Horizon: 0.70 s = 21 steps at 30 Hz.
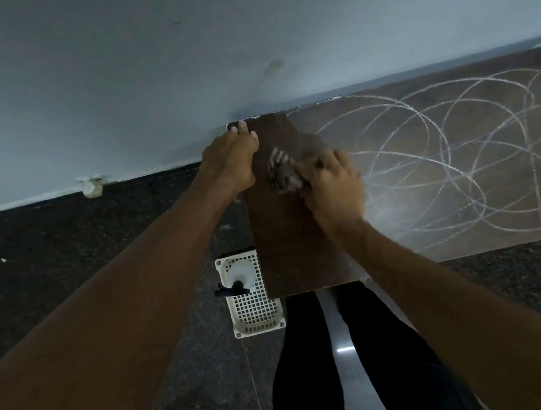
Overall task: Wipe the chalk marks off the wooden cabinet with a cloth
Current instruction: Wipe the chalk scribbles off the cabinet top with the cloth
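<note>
Bracing with the left hand (230,158) on the far left corner of the dark brown wooden cabinet top (287,246), fingers (243,127) laid flat, holding nothing: likely steadying against the scrubbing. Gripping a crumpled grey-brown cloth (288,169) in the right hand (331,187), fingers curled round it, pressed on the wood, blurred. Bare wood at the left end; looping white chalk marks (459,156) rightward, so probably working left to right. White plastic lattice basket (253,304) on the floor below.

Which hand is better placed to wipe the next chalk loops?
The right hand grips the cloth beside the chalk marks; the left hand rests on the cabinet corner, away from them.
</note>
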Each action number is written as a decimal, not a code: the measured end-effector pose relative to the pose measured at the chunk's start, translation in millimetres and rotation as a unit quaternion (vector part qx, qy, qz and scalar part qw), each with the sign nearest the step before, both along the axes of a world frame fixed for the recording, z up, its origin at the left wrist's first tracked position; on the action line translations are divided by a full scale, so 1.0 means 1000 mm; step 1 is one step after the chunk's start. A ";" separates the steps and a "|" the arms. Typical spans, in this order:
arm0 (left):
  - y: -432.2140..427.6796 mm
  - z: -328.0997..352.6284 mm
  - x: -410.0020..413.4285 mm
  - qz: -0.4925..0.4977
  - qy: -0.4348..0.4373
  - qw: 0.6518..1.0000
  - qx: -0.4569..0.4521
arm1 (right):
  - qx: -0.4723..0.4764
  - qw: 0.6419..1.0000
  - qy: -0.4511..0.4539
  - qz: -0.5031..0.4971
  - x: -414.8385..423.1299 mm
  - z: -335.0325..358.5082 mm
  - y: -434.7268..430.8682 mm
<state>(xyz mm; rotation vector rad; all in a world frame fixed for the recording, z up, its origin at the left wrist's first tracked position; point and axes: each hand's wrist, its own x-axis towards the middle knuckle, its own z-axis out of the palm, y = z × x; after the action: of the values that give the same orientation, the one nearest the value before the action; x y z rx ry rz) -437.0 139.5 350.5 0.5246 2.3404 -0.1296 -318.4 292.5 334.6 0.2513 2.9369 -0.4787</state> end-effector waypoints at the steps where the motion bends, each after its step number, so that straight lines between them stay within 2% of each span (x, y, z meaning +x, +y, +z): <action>1: 0.000 0.001 0.000 0.001 -0.002 1.000 0.000 | 0.000 1.000 0.001 0.018 0.023 -0.002 0.000; 5: 0.007 0.005 0.003 0.001 0.004 1.000 -0.007 | -0.041 0.997 -0.011 0.060 0.133 -0.013 0.002; 8: 0.009 0.006 0.006 -0.007 0.015 1.000 -0.012 | -0.044 0.997 -0.007 0.060 0.184 -0.015 -0.001; 14: 0.009 0.008 0.006 -0.007 -0.006 1.000 -0.016 | -0.070 0.991 -0.035 0.109 0.177 -0.009 -0.046; 19: 0.010 0.005 0.014 0.009 -0.003 1.000 -0.004 | -0.065 0.990 -0.022 0.122 0.160 -0.005 -0.054; 21: 0.008 0.005 0.015 0.013 0.006 1.000 0.005 | -0.056 0.994 -0.023 0.088 0.152 -0.004 -0.045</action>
<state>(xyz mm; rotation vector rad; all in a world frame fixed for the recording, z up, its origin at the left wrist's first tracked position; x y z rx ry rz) -422.2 148.0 355.5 0.4989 2.3591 -0.1090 -166.7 247.1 330.2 -0.0106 2.8414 -0.5986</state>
